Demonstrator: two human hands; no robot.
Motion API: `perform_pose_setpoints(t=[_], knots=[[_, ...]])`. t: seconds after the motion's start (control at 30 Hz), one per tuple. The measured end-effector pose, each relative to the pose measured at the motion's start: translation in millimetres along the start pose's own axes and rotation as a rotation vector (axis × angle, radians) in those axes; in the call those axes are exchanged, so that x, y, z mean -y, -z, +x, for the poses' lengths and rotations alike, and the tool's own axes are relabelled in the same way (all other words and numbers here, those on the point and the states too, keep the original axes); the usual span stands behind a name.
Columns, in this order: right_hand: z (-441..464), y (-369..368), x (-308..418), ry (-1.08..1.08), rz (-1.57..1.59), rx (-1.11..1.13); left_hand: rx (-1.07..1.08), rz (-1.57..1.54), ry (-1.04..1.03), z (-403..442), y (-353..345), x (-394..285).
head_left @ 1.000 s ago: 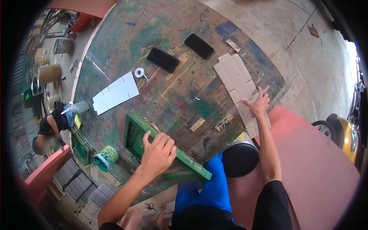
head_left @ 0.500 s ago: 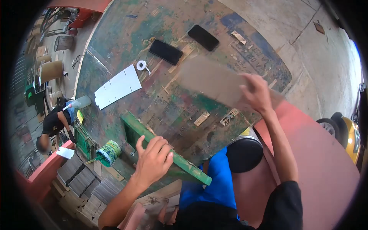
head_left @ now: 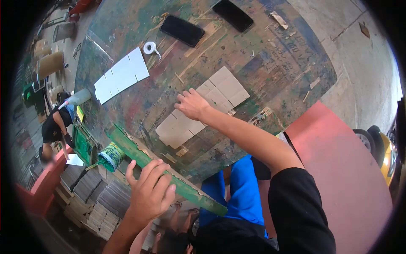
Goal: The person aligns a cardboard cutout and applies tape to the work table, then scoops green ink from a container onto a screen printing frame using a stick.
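Below the table's middle, my left hand [head_left: 149,192] grips the edge of a long green paint-stained wooden frame [head_left: 194,192], its fingers curled on the edge and the outermost one apart. The frame slants from the left down toward my lap. My right hand [head_left: 193,105] is at the far long edge of a flat, slotted cardboard piece [head_left: 224,91], with bent fingers closed at that edge. This cardboard lies on the table, plain grey-brown side up. The fingertips' hold on it is partly hidden.
On the stained table [head_left: 139,99] lie a white slotted card [head_left: 122,75], a tape roll [head_left: 149,48] and two phones [head_left: 182,30] [head_left: 233,15]. A bottle [head_left: 79,97] and a paint-smeared tub [head_left: 111,156] stand left. Stacked cardboard [head_left: 108,203] and another person [head_left: 55,125] are beyond.
My right hand has swung left and brought the cardboard piece down flat on the table. The green frame and my left hand appear slightly lower and further left; the view has shifted.
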State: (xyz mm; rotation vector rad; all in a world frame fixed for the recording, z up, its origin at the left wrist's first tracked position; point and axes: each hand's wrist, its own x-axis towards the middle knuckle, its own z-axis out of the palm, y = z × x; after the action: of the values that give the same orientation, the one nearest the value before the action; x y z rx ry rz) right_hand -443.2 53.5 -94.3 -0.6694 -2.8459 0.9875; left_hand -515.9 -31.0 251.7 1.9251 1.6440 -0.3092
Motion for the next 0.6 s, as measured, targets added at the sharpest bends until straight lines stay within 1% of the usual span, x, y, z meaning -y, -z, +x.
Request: perform_pose_setpoints(t=[0.1,0.3,0.43,0.6], knots=[[-8,1,14,0.035,-0.065,-0.025,0.009,-0.003,0.007,-1,1,1],[0,-15,18,0.050,0.007,-0.094,0.014,-0.007,0.001,3,0,1],[3,-30,38,0.037,-0.003,-0.123,0.023,-0.008,-0.003,6,-1,0],[9,-49,61,-0.009,0.043,-0.240,0.048,-0.020,-0.004,11,0,-1]])
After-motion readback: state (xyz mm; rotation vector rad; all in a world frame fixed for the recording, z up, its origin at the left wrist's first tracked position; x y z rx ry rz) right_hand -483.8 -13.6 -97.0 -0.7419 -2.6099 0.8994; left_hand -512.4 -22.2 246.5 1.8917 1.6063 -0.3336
